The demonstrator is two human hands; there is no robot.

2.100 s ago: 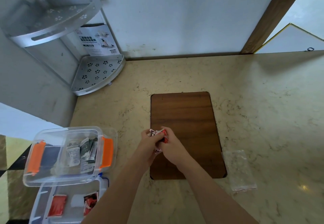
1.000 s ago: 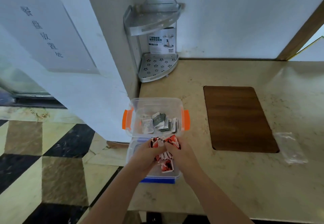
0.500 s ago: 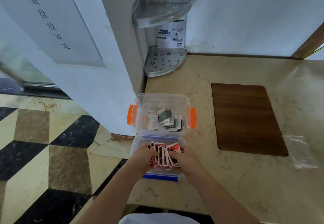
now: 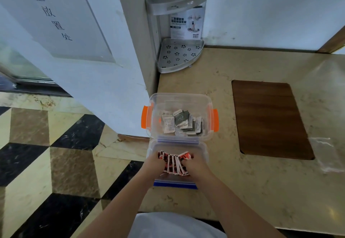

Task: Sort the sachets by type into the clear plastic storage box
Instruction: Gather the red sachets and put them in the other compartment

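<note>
Both hands press a fanned stack of red sachets (image 4: 174, 164) into the near tray (image 4: 202, 151) of a clear plastic storage box (image 4: 180, 98) that sits at the left edge of the marble table (image 4: 242, 191). The left hand (image 4: 155, 165) cups the stack from nine o'clock and the right hand (image 4: 196, 167) from three o'clock, fingers curled in around the packets, which stand on edge between the palms. Just beyond, at twelve o'clock, the deeper tub with orange latches (image 4: 215, 120) holds the grey-and-white sachets (image 4: 183, 124), kept apart from the red ones. To finish the step cleanly, the stack probably needs lowering until its bottom edges meet the tray floor, then both hands easing outward together so the packets lean rather than spill over the blue-trimmed rim. The tray appears to overhang the table edge, so light downward pressure seems wise. A wooden board (image 4: 270, 118) lies well apart at two o'clock, with a clear plastic bag (image 4: 325, 155) beyond it.
</note>
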